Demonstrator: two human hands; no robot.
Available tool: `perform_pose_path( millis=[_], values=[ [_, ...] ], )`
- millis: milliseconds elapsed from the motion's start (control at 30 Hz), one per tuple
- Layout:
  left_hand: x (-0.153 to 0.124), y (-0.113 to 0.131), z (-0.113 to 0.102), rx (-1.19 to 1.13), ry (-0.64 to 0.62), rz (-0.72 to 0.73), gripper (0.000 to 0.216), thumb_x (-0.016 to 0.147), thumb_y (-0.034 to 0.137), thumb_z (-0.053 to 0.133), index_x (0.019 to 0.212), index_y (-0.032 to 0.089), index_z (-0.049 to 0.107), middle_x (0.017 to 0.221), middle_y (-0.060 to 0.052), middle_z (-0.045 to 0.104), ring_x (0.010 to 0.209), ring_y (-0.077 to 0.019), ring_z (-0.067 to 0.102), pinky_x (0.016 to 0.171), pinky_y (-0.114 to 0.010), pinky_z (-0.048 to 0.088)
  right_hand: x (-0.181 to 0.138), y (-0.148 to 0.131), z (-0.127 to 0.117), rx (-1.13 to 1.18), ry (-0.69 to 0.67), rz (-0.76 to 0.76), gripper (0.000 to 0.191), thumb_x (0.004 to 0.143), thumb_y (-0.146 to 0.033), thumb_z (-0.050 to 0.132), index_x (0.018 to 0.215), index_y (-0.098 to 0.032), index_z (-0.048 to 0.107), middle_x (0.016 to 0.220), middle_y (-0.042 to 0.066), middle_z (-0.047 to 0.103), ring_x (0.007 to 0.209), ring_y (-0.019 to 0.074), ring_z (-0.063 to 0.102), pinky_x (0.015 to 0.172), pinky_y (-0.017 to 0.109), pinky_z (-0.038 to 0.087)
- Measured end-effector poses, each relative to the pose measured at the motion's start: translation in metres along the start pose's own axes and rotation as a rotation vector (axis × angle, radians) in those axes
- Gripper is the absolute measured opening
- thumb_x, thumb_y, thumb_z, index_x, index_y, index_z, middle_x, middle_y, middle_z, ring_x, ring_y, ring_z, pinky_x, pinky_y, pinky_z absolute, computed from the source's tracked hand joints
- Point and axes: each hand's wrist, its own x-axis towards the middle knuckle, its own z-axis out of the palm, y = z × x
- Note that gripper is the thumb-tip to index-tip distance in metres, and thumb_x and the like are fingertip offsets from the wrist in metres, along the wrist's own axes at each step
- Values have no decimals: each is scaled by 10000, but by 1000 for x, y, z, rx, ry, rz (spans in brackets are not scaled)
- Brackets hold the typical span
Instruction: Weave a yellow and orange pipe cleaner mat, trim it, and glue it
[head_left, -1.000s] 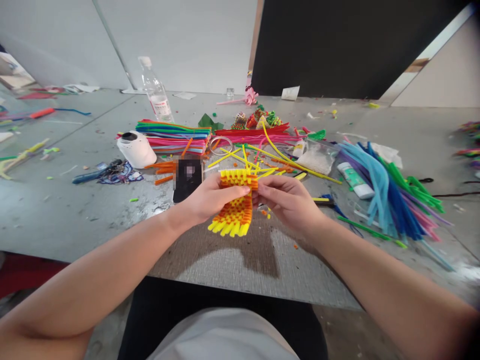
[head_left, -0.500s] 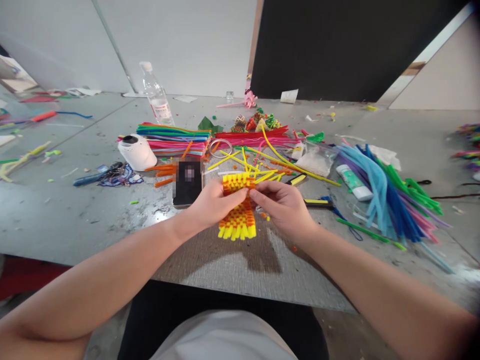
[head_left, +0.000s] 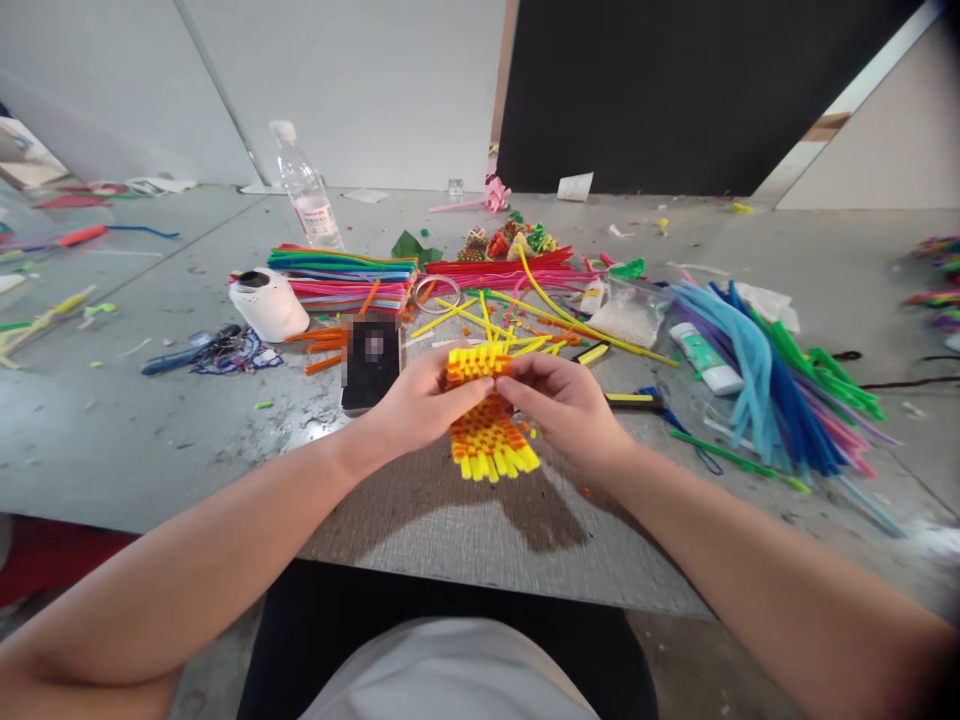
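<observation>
A woven strip of yellow and orange pipe cleaners hangs between my hands above the table's near side, its yellow ends fanned out at the bottom. My left hand is closed on its left edge, thumb lying across the front. From the other side, my right hand pinches the right edge, thumb and fingertips close to my left thumb. The fingers behind the weave are hidden. Loose yellow pipe cleaners lie just beyond, and yellow-and-black scissors rest by my right hand.
A dark phone, a white bottle-like object and a clear plastic bottle stand or lie left. Bundled pipe cleaners sit behind. On the right are a glue tube and blue pipe cleaners.
The lower end of the woven strip has swung to the right and its yellow tips are more spread. Both hands keep their hold in nearly the same place.
</observation>
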Motion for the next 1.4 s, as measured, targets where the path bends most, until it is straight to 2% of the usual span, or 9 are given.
perform_pose_path(
  millis=[133, 333, 667, 800, 900, 1000, 1100, 1233, 1400],
  values=[
    [-2, 6, -1, -124, -29, -107, 208, 886, 319, 756, 989, 159, 674, 871, -33, 709, 757, -174, 694, 721, -308, 589, 2, 3, -7, 156, -47, 16, 202, 898, -424, 803, 919, -224, 788, 808, 18, 738, 758, 172, 682, 744, 321, 572],
    [-3, 9, -2, -158, -34, -97, 181, 866, 310, 760, 938, 162, 686, 806, -12, 699, 702, -153, 684, 656, -273, 570, 0, 0, -9, 186, -148, -3, 174, 923, -418, 823, 952, -247, 832, 847, 22, 774, 806, 174, 711, 793, 329, 602],
    [-7, 7, 4, 59, -6, -67, 141, 903, 304, 694, 902, 164, 676, 764, -29, 691, 679, -163, 661, 610, -275, 528, -4, -5, 5, -63, -46, -66, 326, 857, -534, 858, 832, -223, 765, 782, 31, 744, 713, 171, 682, 646, 294, 584],
    [-7, 5, -1, 66, -68, 6, 92, 899, 257, 638, 890, 166, 654, 815, -26, 672, 732, -153, 633, 657, -271, 517, -5, -5, 6, -105, -3, -74, 344, 833, -536, 869, 841, -212, 754, 788, 36, 743, 704, 177, 675, 639, 305, 578],
    [-7, 4, -3, 113, -112, 26, 61, 883, 202, 600, 833, 173, 621, 775, -1, 612, 688, -128, 568, 616, -249, 468, -6, -4, 6, -218, 66, -122, 322, 879, -509, 825, 820, -205, 738, 760, 27, 714, 675, 163, 632, 604, 293, 534],
    [-6, 2, -5, 138, -127, -3, 67, 910, 236, 631, 885, 175, 641, 781, 3, 612, 676, -128, 557, 611, -250, 472, -7, -5, 6, -320, 98, -157, 321, 916, -487, 787, 777, -205, 722, 727, 22, 688, 654, 157, 592, 579, 291, 491],
    [-4, 2, -5, 171, -113, -1, 156, 949, 325, 676, 928, 170, 671, 834, -17, 663, 733, -149, 612, 685, -271, 527, -7, -6, 7, -296, 104, -157, 323, 910, -499, 794, 771, -215, 728, 716, 23, 692, 646, 164, 602, 575, 297, 500],
    [-1, 6, -3, 88, -90, -37, 228, 967, 391, 695, 973, 164, 685, 902, -44, 716, 806, -180, 687, 740, -294, 569, -5, -9, 4, -191, 66, -128, 332, 941, -548, 752, 851, -229, 771, 756, 33, 721, 684, 185, 659, 627, 320, 562],
    [-1, 10, -5, -11, 20, -38, 196, 901, 318, 760, 935, 183, 622, 797, 3, 690, 686, -137, 671, 640, -249, 530, -2, -18, -5, -171, -97, -164, 296, 982, -497, 709, 867, -234, 784, 807, 39, 750, 747, 201, 701, 700, 338, 589]
  ],
)
